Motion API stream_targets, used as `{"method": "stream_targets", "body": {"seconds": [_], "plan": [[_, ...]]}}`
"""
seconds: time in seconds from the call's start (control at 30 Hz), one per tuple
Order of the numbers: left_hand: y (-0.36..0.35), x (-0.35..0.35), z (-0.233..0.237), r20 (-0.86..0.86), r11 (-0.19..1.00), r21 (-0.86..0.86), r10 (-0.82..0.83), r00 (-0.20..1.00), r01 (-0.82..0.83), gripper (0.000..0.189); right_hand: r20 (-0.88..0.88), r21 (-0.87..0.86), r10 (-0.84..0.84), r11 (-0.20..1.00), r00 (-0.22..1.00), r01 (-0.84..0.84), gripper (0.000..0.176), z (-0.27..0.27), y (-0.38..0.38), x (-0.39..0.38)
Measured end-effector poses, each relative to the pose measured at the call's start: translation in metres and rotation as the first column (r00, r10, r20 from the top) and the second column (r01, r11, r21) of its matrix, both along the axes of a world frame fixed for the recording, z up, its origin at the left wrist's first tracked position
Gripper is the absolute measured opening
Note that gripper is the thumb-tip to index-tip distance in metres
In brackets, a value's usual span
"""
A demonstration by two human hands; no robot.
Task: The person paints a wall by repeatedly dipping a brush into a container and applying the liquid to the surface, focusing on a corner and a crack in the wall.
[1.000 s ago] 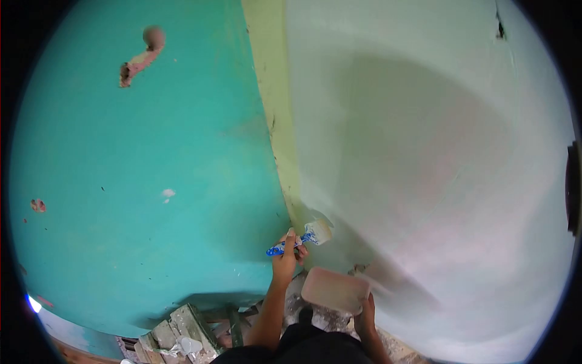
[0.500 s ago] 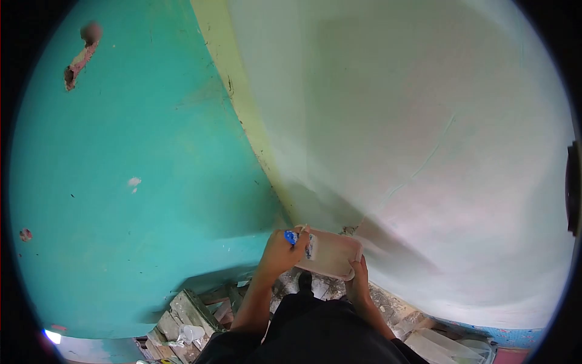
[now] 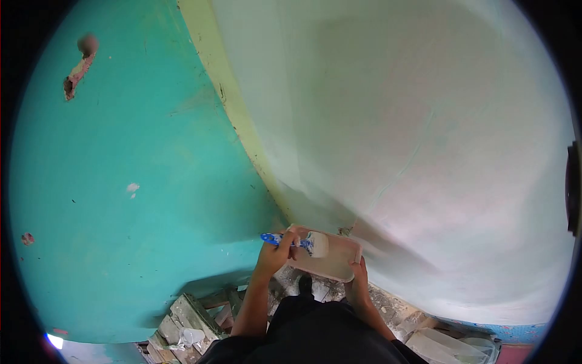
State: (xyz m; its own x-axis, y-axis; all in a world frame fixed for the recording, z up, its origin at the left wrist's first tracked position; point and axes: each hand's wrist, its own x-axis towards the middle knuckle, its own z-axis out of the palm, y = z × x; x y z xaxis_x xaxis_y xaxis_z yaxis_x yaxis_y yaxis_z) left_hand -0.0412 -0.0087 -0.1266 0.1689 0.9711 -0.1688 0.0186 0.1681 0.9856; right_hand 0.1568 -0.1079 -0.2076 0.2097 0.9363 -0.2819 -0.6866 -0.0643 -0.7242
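Observation:
My left hand [image 3: 274, 256] is closed around the blue handle of a paintbrush [image 3: 317, 245]. The handle's end sticks out to the left, and the wide pale bristles point right, over the shallow rectangular paint tray [image 3: 337, 265]. Pale pinkish-white paint coats the inside of the tray. With fingers wrapped round the tray's right end, my right hand [image 3: 359, 280] holds it at waist height in front of me, its thumb at the rim.
A turquoise wall [image 3: 139, 145] on the left meets a whitish wall [image 3: 376, 109] at a yellow-green corner strip [image 3: 227, 100]. Broken boards [image 3: 185, 318] lie low on the left. Clear plastic containers [image 3: 445, 346] sit low on the right. The floor [image 3: 285, 285] is paint-spattered.
The brush has turned in my left hand: more bristles show over the tray and the handle's end now points out left. The view has shifted slightly; the tray stays in my right hand.

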Motion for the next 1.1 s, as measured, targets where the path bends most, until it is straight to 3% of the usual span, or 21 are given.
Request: {"method": "stream_targets", "body": {"seconds": [0.1,0.3,0.4,0.5,0.6,0.7,0.8,0.9,1.0,1.1], "plan": [[-0.003,-0.006,0.002,0.150,0.998,-0.064,0.029,0.988,-0.019,0.036,-0.035,-0.025,0.003,1.000,0.999,-0.004,0.055,0.006,0.000,0.003],[-0.016,-0.004,-0.005,0.126,0.997,-0.047,0.062,0.990,-0.056,0.035,-0.031,0.028,0.012,1.000,0.999,-0.011,0.052,0.015,0.003,0.004],[-0.017,-0.001,-0.004,-0.106,0.981,0.174,-0.069,0.992,0.087,0.033,-0.025,0.020,0.018,1.000,1.000,-0.018,0.052,0.014,0.003,0.003],[-0.019,0.004,0.004,-0.267,0.954,0.253,-0.090,0.959,0.160,0.029,-0.006,0.012,0.010,1.000,1.000,-0.010,0.052,0.013,0.003,-0.001],[-0.023,0.012,0.014,-0.306,0.959,0.224,-0.102,0.946,0.175,0.035,-0.011,-0.011,0.010,1.000,1.000,-0.010,0.052,0.008,0.003,-0.003],[-0.021,0.004,0.004,-0.281,0.956,0.234,-0.106,0.954,0.176,0.025,0.010,0.023,0.004,1.000,1.000,-0.004,0.052,0.003,0.003,-0.003],[-0.021,-0.001,0.001,-0.138,0.965,0.243,-0.063,0.988,0.096,0.029,-0.006,0.014,-0.005,1.000,1.000,0.005,0.051,0.004,0.001,-0.002],[-0.022,-0.003,-0.002,0.045,0.991,0.109,0.069,0.997,-0.074,0.032,-0.011,0.026,-0.016,1.000,1.000,0.016,0.050,-0.004,-0.001,-0.001],[-0.019,-0.001,0.004,0.170,0.961,-0.175,0.242,0.955,-0.213,0.032,-0.027,0.041,-0.015,0.999,1.000,0.016,0.050,-0.015,0.001,0.000],[-0.011,-0.013,-0.012,0.371,0.920,-0.337,0.325,0.870,-0.199,0.030,-0.017,0.051,-0.007,0.999,1.000,0.008,0.050,0.002,0.001,-0.002]]}}
